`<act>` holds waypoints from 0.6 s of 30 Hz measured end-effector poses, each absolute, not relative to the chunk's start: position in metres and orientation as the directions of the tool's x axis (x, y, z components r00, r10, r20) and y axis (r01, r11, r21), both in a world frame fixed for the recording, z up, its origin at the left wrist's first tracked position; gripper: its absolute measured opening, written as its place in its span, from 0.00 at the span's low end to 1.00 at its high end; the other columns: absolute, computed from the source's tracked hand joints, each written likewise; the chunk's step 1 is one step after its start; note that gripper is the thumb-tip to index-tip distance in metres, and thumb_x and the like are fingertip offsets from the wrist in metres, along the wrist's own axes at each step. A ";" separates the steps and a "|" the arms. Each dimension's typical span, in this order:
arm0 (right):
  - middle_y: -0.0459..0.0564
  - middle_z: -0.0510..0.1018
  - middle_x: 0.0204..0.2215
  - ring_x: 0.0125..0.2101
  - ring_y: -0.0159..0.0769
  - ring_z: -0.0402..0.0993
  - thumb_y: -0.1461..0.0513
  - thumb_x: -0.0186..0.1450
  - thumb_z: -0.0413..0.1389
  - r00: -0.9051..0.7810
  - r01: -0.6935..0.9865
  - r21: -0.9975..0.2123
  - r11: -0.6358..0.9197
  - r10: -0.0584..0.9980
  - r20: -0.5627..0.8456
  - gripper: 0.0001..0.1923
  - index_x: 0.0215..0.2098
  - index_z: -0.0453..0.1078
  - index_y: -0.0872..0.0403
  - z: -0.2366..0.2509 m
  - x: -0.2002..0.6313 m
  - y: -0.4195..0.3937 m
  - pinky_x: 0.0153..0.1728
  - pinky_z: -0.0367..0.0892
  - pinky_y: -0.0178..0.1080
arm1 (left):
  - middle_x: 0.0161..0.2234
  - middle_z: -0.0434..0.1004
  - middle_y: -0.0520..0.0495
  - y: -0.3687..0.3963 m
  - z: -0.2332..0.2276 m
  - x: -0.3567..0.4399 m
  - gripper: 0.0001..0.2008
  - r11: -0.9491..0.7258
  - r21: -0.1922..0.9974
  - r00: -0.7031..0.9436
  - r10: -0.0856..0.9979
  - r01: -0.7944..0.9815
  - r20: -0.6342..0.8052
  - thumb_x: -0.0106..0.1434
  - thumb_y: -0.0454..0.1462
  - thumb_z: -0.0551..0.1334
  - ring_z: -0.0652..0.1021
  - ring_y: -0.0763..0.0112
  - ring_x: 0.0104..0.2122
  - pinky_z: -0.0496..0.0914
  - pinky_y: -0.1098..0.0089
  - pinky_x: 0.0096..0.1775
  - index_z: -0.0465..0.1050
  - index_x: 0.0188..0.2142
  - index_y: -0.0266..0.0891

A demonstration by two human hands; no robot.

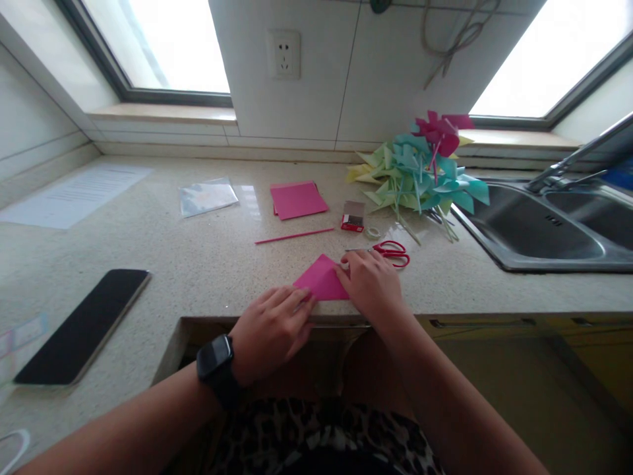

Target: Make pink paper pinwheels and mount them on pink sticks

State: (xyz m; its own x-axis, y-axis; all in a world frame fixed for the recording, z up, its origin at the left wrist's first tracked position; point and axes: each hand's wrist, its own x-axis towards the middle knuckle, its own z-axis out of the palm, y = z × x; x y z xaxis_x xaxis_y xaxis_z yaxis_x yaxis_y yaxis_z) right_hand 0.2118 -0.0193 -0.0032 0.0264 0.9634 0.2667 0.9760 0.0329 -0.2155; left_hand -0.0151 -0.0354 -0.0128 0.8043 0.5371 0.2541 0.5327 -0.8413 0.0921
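A folded pink paper [322, 277] lies flat at the counter's front edge. My left hand [271, 330] presses its near left corner with the fingertips; a black watch sits on that wrist. My right hand [370, 285] lies on the paper's right side, fingers flat on it. Red-handled scissors [393, 253] rest just beyond my right hand. A thin pink stick [295, 236] lies further back on the counter, and a stack of pink sheets [297, 199] sits behind it.
A pile of pink, teal and yellow paper pinwheels [420, 170] lies by the steel sink [544, 227]. A small red box [353, 216] and tape roll [372, 232] sit nearby. A black phone [86, 323], a clear bag [206, 196] and a printed sheet [74, 194] lie to the left.
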 end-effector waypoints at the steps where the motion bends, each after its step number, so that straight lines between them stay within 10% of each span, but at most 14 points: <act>1: 0.62 0.80 0.42 0.46 0.54 0.71 0.59 0.69 0.55 0.039 0.978 -0.207 0.023 0.956 0.290 0.11 0.42 0.75 0.57 -0.003 0.211 -0.022 0.48 0.63 0.51 | 0.55 0.76 0.38 -0.038 -0.014 -0.013 0.20 -0.837 0.080 0.803 0.544 0.542 0.245 0.71 0.38 0.56 0.75 0.52 0.52 0.73 0.52 0.53 0.70 0.59 0.33; 18: 0.58 0.63 0.67 0.68 0.45 0.57 0.60 0.71 0.50 -0.293 0.919 -0.192 0.345 0.922 0.254 0.28 0.67 0.61 0.61 -0.034 0.187 -0.092 0.67 0.55 0.50 | 0.64 0.66 0.29 -0.056 -0.028 -0.002 0.29 -0.782 0.069 0.760 0.620 0.620 0.192 0.63 0.31 0.59 0.66 0.45 0.64 0.65 0.49 0.63 0.62 0.64 0.28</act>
